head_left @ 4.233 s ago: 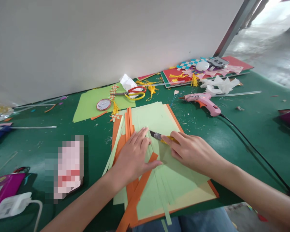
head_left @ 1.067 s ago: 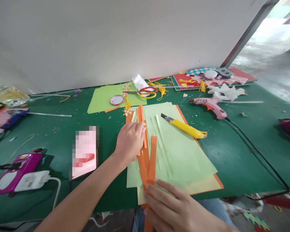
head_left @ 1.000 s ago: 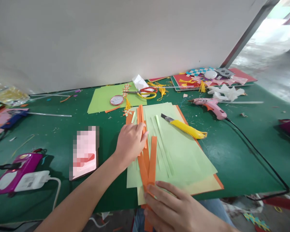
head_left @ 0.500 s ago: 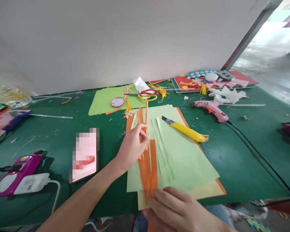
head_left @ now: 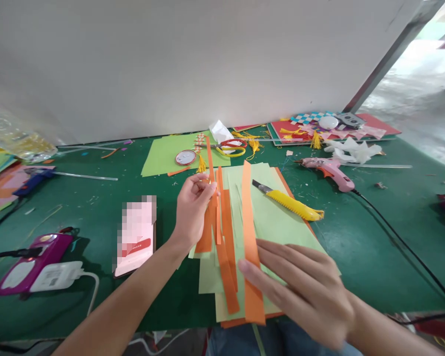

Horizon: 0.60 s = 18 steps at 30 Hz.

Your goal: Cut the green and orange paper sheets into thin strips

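Note:
My left hand [head_left: 193, 207] pinches a narrow orange paper strip [head_left: 210, 160] that points up and away from me. In my right hand [head_left: 304, 289] a wider orange paper strip [head_left: 249, 222] is gripped between the thumb and the fingers, raised over the sheets. Between the hands, more orange strips [head_left: 228, 242] lie lengthwise on a stack of pale green paper sheets [head_left: 282, 232]. Thin pale green strips lie there too, partly covered by the raised strip. A yellow utility knife [head_left: 291, 203], blade out, rests on the sheets beyond my right hand.
Scissors [head_left: 233, 148] and a round lid [head_left: 186, 157] lie on a green sheet at the back. A pink glue gun [head_left: 330, 172] with a black cord is on the right. On the left are a phone [head_left: 137, 237] and a purple power strip [head_left: 33, 267].
My right hand has moved up and right, lifting a wide orange strip off the pile. My left hand has shifted left and a little farther away, raising a narrow orange strip.

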Motion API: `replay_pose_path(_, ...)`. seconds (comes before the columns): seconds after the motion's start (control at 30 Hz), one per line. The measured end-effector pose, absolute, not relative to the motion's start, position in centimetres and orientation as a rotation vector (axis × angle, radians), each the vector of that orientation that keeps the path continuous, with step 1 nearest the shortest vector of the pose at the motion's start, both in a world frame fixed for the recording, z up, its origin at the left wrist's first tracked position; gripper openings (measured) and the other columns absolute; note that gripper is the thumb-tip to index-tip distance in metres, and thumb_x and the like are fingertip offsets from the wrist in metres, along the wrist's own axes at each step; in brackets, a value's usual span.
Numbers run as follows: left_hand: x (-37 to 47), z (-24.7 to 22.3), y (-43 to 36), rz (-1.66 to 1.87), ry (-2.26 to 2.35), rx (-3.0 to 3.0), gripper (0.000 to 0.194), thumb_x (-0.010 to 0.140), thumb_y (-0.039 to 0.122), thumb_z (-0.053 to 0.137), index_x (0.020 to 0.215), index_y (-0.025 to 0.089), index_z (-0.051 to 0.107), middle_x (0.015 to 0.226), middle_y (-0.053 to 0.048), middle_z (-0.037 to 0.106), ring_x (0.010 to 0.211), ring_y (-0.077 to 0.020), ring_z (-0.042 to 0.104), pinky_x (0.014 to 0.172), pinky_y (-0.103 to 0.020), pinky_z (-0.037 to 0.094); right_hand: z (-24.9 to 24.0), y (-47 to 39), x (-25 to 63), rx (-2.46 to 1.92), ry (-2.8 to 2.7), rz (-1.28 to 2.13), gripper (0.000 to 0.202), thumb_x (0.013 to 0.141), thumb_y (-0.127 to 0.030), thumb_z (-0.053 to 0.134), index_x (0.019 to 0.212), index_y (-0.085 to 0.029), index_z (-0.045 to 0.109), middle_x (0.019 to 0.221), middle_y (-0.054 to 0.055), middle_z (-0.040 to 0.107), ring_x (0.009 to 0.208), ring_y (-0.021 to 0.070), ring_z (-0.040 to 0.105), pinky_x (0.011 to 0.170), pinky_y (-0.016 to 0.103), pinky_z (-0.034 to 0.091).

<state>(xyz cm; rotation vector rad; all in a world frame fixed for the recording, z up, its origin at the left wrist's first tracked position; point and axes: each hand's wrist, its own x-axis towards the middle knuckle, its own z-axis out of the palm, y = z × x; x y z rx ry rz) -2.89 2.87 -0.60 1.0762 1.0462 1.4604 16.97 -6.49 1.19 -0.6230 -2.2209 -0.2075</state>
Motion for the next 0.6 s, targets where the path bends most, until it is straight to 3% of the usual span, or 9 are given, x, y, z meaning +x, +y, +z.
replay_pose_path(0.2, -2.7, -0.5, 2.8, 1.472, 1.024, 0.999, 0.020, 0.080, 0.023, 0.072, 0.095, 0.020, 0.060, 0.071, 0.005, 0.054, 0.067, -0.0090, 0.058, 0.074, -0.024, 0.046, -1.6, -4.6, 15.4, -0.804, -2.490, -0.147, 0.023, 0.093, -0.009, 0.047, 0.104, -0.009, 0.066, 0.076, 0.006, 0.064, 0.069, 0.0179, 0.058, 0.051, 0.030, 0.046)
replay_pose_path(0.3, -2.7, -0.3, 2.7, 1.474, 1.029, 0.977, 0.020, 0.079, 0.023, 0.072, 0.094, 0.020, 0.060, 0.070, 0.005, 0.055, 0.066, -0.0085, 0.058, 0.072, -0.023, 0.046, -2.3, -4.7, 15.1, -0.823, -2.588, -0.135, 0.021, 0.092, -0.010, 0.048, 0.103, -0.008, 0.065, 0.075, 0.005, 0.059, 0.067, 0.0184, 0.054, 0.045, 0.032, 0.039)
replay_pose_path(0.5, -3.2, 0.0, 3.4, 1.632, 0.977, 0.876, 0.019, 0.077, 0.021, 0.073, 0.090, 0.018, 0.060, 0.069, 0.004, 0.055, 0.063, -0.0071, 0.056, 0.066, -0.020, 0.046, -1.6, -4.5, 15.7, -0.876, -2.622, -0.004, 0.025, 0.090, -0.010, 0.050, 0.113, -0.009, 0.061, 0.076, 0.003, 0.057, 0.067, 0.0173, 0.052, 0.048, 0.032, 0.036)
replay_pose_path(0.6, -3.6, 0.4, 3.7, 1.710, 0.985, 0.792, 0.020, 0.072, 0.019, 0.075, 0.087, 0.018, 0.061, 0.072, 0.004, 0.054, 0.063, -0.0067, 0.054, 0.064, -0.020, 0.045, -0.5, -3.0, 15.6, -0.971, -2.651, -0.040, 0.021, 0.088, -0.009, 0.051, 0.105, -0.012, 0.063, 0.075, 0.003, 0.056, 0.066, 0.0168, 0.051, 0.048, 0.032, 0.032)
